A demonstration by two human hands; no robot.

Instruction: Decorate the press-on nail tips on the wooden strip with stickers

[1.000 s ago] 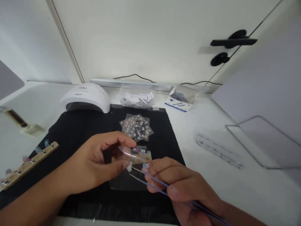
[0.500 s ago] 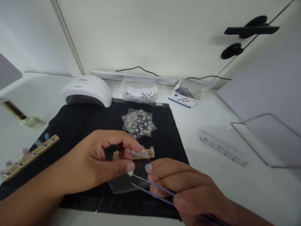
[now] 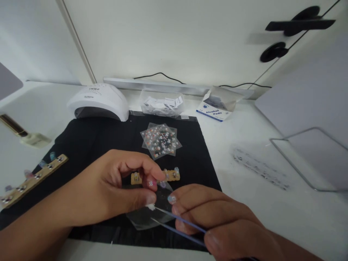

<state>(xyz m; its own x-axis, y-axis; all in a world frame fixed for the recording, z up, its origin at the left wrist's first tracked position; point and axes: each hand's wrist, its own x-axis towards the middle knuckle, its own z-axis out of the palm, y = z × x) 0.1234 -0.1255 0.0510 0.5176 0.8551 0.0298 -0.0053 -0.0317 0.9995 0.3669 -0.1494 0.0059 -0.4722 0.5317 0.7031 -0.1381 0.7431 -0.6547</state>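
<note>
My left hand point(image 3: 119, 185) pinches a clear sticker sheet point(image 3: 143, 221) that hangs over the black mat. A small white piece point(image 3: 150, 207) shows just under my left thumb tip. From the right, my right hand point(image 3: 220, 217) grips blue-purple tweezers point(image 3: 182, 221). Their two tips are apart, and the upper one meets the white piece. Behind the sheet lies a wooden nail-tip stand point(image 3: 172, 175) with decorated nail tips, partly hidden by my left fingers.
Several patterned sticker sheets point(image 3: 161, 139) lie fanned on the black mat point(image 3: 108, 136). Around it are a white nail lamp point(image 3: 99, 99), a clear box point(image 3: 162, 105) of white packets, an alcohol pads box point(image 3: 217, 105), a polish bottle point(image 3: 36, 140) and a longer nail-tip stand point(image 3: 36, 179).
Both hands stand slightly lower in the view, with the tweezers and sheet. My left index finger has turned a little, and its pink nail shows more. Both hands keep their hold.
</note>
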